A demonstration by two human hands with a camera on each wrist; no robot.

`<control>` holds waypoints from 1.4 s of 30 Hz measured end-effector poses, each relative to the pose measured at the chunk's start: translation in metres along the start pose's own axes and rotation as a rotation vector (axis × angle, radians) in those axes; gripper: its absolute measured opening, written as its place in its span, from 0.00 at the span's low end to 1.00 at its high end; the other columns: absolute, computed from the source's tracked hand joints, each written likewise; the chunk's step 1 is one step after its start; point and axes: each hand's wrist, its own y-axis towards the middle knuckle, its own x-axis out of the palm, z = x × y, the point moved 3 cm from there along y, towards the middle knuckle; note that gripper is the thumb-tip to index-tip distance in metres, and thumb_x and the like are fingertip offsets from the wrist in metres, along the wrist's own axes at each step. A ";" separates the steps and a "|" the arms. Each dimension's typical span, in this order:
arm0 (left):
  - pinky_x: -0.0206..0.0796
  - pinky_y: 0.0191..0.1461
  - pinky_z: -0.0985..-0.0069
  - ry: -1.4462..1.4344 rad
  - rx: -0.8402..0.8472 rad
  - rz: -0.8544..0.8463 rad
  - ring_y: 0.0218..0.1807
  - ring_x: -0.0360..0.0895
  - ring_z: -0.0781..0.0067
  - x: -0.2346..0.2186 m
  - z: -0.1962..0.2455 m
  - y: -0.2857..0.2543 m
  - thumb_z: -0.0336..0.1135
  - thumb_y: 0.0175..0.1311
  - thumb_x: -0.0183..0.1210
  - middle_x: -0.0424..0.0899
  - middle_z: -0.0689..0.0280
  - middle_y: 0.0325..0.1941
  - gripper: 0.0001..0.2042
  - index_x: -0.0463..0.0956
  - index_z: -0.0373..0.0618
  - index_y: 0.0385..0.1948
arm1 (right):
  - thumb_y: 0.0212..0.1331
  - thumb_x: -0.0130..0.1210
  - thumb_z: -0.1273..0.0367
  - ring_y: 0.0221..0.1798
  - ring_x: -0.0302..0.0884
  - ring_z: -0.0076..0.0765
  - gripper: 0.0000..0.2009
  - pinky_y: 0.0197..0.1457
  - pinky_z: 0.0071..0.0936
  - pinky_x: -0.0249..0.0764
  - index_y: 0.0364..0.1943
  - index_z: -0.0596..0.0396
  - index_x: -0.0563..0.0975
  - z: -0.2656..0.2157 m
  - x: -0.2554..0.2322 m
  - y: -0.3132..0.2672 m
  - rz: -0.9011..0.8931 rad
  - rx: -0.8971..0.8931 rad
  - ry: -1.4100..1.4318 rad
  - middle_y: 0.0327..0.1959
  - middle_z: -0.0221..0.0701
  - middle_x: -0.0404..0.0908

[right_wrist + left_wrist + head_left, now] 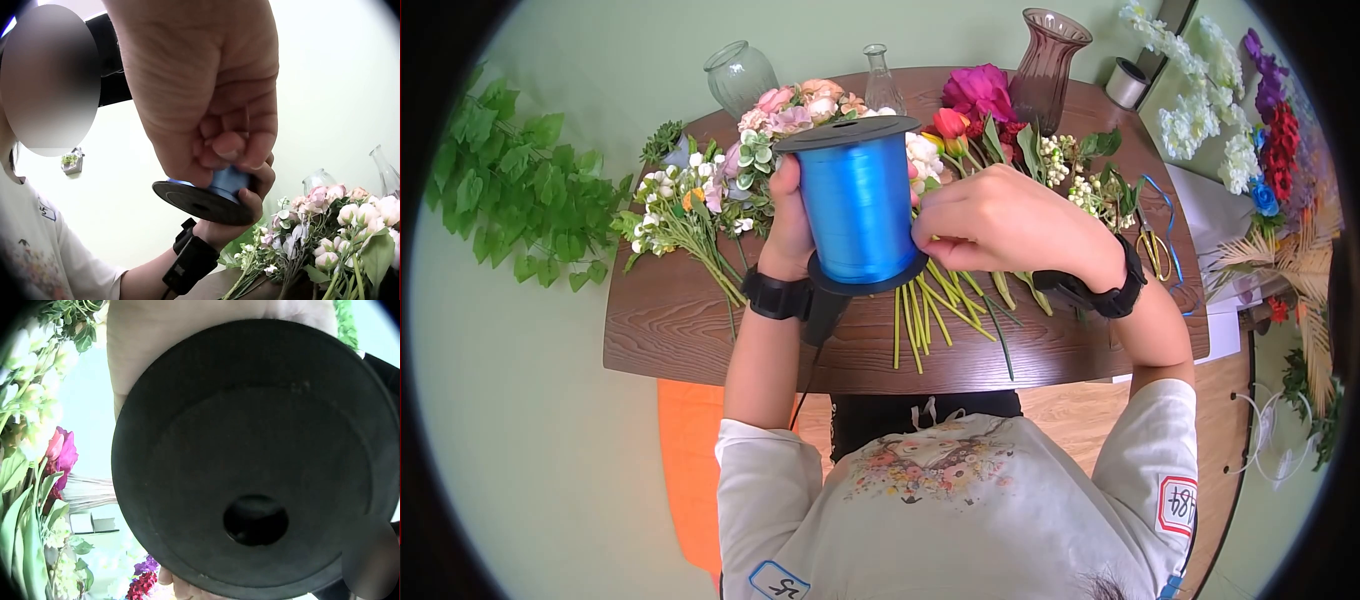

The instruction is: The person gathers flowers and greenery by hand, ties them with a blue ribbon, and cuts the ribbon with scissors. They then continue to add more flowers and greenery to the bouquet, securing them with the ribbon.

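A large spool of shiny blue ribbon [858, 210] with black end discs is held up over the table, slightly tilted. My left hand [790, 215] grips it from the left side; in the left wrist view the black end disc [187, 462] covers most of that palm. At the spool's right side is my right hand [1000, 220], fingers curled and fingertips close together against the blue ribbon. The right wrist view shows the curled right hand [212, 112] just over the blue winding [230, 180]; whether a strand is pinched there cannot be told.
Artificial flowers and green stems [920, 320] lie across the brown table [670, 320]. Behind them stand glass vases, including a purplish one [1045, 70]. Gold-handled scissors [1152, 250] and a loose blue ribbon strand [1172, 215] are on the right. Leafy vines [530, 180] hang on the left.
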 end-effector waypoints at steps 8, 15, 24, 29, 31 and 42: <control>0.69 0.43 0.67 -0.022 -0.033 -0.020 0.40 0.74 0.60 0.004 0.000 0.002 0.69 0.40 0.48 0.72 0.51 0.42 0.44 0.58 0.36 0.50 | 0.39 0.50 0.73 0.22 0.69 0.41 0.03 0.24 0.32 0.65 0.17 0.57 0.68 0.004 0.001 -0.004 -0.009 0.036 0.047 0.17 0.34 0.70; 0.69 0.43 0.68 0.043 -0.039 0.036 0.42 0.73 0.63 -0.003 -0.001 0.001 0.66 0.43 0.48 0.71 0.54 0.44 0.41 0.58 0.37 0.50 | 0.38 0.50 0.74 0.19 0.69 0.40 0.03 0.23 0.31 0.64 0.19 0.55 0.69 0.013 0.000 -0.010 0.018 0.049 0.085 0.15 0.33 0.69; 0.68 0.44 0.69 0.101 -0.061 0.143 0.41 0.73 0.63 -0.006 -0.015 0.007 0.67 0.43 0.48 0.71 0.54 0.43 0.41 0.59 0.37 0.49 | 0.43 0.52 0.71 0.19 0.70 0.38 0.03 0.22 0.30 0.64 0.22 0.54 0.72 0.016 -0.004 -0.020 0.032 0.161 0.095 0.15 0.32 0.71; 0.68 0.44 0.68 0.146 -0.081 0.180 0.41 0.73 0.60 0.001 -0.024 0.020 0.69 0.39 0.48 0.70 0.52 0.44 0.44 0.58 0.36 0.50 | 0.43 0.51 0.71 0.21 0.71 0.38 0.03 0.22 0.30 0.65 0.21 0.55 0.72 0.021 -0.009 -0.033 0.071 0.082 0.008 0.17 0.31 0.72; 0.67 0.44 0.68 0.120 -0.095 0.215 0.41 0.73 0.60 0.003 -0.031 0.024 0.70 0.40 0.47 0.71 0.52 0.44 0.44 0.58 0.36 0.50 | 0.41 0.52 0.72 0.22 0.72 0.37 0.04 0.23 0.29 0.67 0.22 0.56 0.72 0.021 -0.012 -0.040 0.059 0.076 -0.022 0.19 0.31 0.73; 0.67 0.45 0.69 0.045 -0.138 0.113 0.42 0.73 0.65 0.021 -0.047 0.046 0.65 0.47 0.46 0.72 0.57 0.42 0.37 0.61 0.37 0.47 | 0.42 0.51 0.69 0.19 0.71 0.35 0.06 0.22 0.29 0.65 0.25 0.54 0.74 0.020 -0.029 -0.070 0.068 0.227 0.010 0.17 0.31 0.72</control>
